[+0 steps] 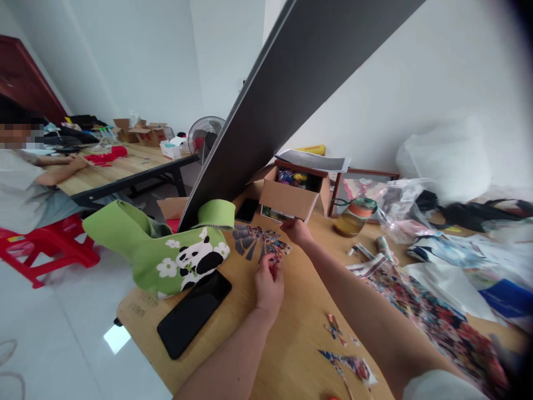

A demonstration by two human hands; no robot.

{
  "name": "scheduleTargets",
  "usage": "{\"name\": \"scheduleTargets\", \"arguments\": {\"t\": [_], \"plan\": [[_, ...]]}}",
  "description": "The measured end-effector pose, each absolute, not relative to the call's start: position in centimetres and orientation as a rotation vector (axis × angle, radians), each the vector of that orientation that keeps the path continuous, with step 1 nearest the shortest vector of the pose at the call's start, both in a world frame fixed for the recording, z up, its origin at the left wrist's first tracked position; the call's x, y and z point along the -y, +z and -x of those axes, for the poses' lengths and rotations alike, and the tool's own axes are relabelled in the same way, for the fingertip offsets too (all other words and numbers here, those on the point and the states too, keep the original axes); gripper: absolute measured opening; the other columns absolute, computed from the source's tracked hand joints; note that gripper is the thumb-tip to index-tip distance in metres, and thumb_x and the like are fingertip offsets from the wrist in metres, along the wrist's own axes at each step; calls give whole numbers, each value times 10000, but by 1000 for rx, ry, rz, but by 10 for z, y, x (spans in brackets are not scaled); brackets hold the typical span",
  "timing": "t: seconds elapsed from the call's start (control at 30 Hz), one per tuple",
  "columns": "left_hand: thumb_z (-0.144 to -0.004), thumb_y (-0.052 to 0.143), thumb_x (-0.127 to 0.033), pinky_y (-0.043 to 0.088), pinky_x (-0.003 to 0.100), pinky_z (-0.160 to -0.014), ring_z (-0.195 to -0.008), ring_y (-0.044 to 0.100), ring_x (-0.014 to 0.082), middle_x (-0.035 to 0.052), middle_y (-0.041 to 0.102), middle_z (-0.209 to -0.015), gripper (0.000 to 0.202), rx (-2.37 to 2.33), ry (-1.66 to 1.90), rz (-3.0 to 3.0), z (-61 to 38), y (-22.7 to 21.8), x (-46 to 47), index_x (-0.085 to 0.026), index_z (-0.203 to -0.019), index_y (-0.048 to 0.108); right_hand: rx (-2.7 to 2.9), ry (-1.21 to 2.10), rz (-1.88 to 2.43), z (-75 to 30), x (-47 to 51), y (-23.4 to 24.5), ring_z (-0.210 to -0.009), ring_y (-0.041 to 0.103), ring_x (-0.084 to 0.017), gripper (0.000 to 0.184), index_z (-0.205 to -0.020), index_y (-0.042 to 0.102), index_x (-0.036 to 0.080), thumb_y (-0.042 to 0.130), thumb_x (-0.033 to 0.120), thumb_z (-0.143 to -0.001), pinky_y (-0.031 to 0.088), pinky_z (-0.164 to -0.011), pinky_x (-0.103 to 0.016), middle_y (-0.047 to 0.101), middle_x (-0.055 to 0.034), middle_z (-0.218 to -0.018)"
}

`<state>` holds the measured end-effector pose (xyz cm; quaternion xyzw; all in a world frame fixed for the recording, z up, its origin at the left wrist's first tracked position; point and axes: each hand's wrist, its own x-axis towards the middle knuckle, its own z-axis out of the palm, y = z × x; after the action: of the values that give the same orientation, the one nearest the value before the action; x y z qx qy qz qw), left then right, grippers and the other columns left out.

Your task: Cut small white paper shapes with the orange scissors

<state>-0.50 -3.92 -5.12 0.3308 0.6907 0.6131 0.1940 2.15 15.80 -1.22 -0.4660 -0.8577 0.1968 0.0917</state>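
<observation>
My left hand rests on the wooden table with its fingers curled in a pinch on a small colourful puzzle piece at the near edge of a cluster of joined puzzle pieces. My right hand reaches further out, past the far side of that cluster, just in front of an open cardboard box. Its fingers are bent over something small; I cannot make out what.
A green panda bag and a black phone lie left of my hands. A second phone, a jar with an orange lid, loose pieces, a printed sheet and a leaning grey board surround them. Another person sits at the far table.
</observation>
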Motion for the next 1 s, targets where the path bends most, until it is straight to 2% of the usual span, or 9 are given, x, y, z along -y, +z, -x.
{"name": "scheduleTargets", "arguments": {"t": [0.13, 0.2, 0.27, 0.33, 0.57, 1.0], "plan": [[-830, 525, -111, 492, 273, -651, -675, 638, 163, 66, 675, -786, 279, -1955, 1729, -936, 4, -51, 40, -152, -1096, 596, 2544, 524, 1317, -59, -161, -7, -994, 665, -211, 261, -1181, 638, 172, 595, 321, -972, 561, -859, -400, 662, -81, -1184], [-827, 522, -110, 497, 275, -655, -682, 642, 165, 71, 679, -798, 281, -1954, 1734, -942, 4, -50, 41, -156, -1094, 597, 2551, 462, 1271, -80, -160, -8, -994, 672, -207, 205, -1120, 699, 179, 550, 220, -984, 527, -901, -357, 702, -83, -1152], [-830, 510, -104, 498, 271, -653, -687, 646, 163, 77, 683, -813, 284, -1938, 1735, -935, 3, -48, 41, -154, -1097, 592, 2579, 402, 1212, -98, -156, -12, -1014, 665, -207, 288, -1074, 753, 195, 503, 103, -964, 477, -950, -318, 728, -86, -1153], [-829, 504, -96, 493, 263, -641, -673, 643, 158, 77, 682, -815, 282, -1920, 1735, -932, 3, -46, 42, -151, -1091, 589, 2617, 355, 1154, -112, -150, -18, -1048, 639, -215, 356, -1086, 770, 217, 497, 51, -930, 449, -970, -318, 732, -79, -1173], [-843, 493, -95, 467, 247, -625, -644, 621, 148, 62, 663, -768, 267, -1909, 1718, -989, 3, -46, 42, -143, -1086, 591, 2702, 240, 1080, -122, -136, -39, -1142, 542, -284, 415, -1193, 735, 258, 473, 84, -922, 432, -930, -396, 691, -79, -1271], [-849, 494, -122, 469, 253, -643, -669, 635, 155, 50, 664, -753, 257, -1948, 1681, -988, 3, -42, 42, -158, -1085, 590, 2784, 216, 1003, -85, -126, -36, -1148, 527, -280, 420, -1207, 730, 288, 459, 116, -936, 416, -903, -370, 673, -72, -1287]]}}
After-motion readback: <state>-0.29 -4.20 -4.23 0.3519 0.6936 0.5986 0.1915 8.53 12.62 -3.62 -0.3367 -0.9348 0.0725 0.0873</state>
